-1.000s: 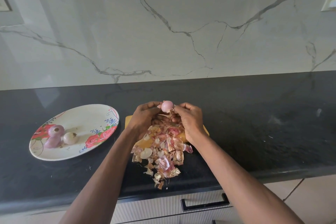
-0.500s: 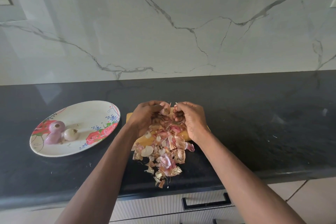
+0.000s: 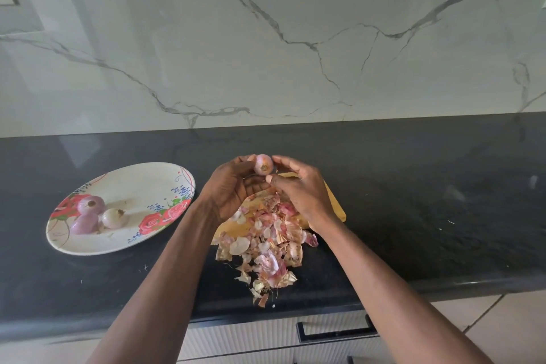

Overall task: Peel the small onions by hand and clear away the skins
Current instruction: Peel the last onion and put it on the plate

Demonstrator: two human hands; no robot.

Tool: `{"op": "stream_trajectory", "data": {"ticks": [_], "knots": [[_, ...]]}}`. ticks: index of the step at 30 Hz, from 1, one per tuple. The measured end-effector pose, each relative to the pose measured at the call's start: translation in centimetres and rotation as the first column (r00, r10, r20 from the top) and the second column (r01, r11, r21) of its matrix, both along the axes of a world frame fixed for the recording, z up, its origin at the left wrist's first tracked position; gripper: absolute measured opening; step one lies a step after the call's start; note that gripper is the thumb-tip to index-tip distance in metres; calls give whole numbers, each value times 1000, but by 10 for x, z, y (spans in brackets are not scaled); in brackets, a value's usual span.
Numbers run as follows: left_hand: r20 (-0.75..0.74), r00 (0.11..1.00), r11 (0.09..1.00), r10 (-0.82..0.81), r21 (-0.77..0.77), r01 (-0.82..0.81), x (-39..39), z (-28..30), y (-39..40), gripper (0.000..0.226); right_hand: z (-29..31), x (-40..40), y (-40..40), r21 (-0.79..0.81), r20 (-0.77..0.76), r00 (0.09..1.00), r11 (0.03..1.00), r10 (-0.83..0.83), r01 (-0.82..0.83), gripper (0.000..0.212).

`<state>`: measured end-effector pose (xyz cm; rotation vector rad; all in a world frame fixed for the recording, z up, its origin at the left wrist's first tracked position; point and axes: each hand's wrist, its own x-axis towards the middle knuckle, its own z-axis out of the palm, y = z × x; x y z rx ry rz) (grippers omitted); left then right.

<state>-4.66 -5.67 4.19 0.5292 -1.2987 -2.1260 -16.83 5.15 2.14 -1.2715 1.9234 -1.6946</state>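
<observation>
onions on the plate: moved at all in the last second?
No. The three onions sit in the same cluster at the left end of the plate, beside the same rose print; only the camera shifted.

You have four small pinkish onions in all: three on the one oval floral plate, namely and, and one held between your two hands, left and right. There is one yellow wooden cutting board, and one heap of papery pink skins, too many to count.

Plate left, skins centre; counter right bare.
</observation>
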Motion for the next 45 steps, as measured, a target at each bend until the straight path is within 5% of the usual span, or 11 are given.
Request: {"op": "stream_trajectory", "data": {"ticks": [6, 9, 15, 20, 23, 37, 45], "knots": [[49, 998, 999, -40, -9, 40, -7, -6, 5, 9, -5, 1, -2, -68, -132, 987, 994, -96, 88, 51], [136, 990, 976, 27, -216, 3, -8, -10, 6, 14, -6, 1, -1, -111, -101, 990, 990, -97, 86, 47], [88, 941, 838, 326, -487, -245, -1, -12, -4, 17, -6, 2, -1, -142, -102, 988, 984, -120, 105, 48], [39, 980, 779, 195, -613, -131, 4, -7, -3, 28, -7, 1, -1, -143, -144, 983, 985, -115, 94, 55], [64, 986, 667, 156, -743, -57, 4, -8, 2, 28, -6, 0, 1, -123, -173, 980, 989, -100, 79, 57], [29, 947, 398, 319, -911, -106, 3, -18, 4, 20, -10, -3, 3, -95, -318, 945, 994, -82, 54, 42], [34, 935, 560, 352, -808, -181, -3, -20, 5, 17, -9, -3, 2, -144, -264, 963, 989, -61, 23, 46]]}}
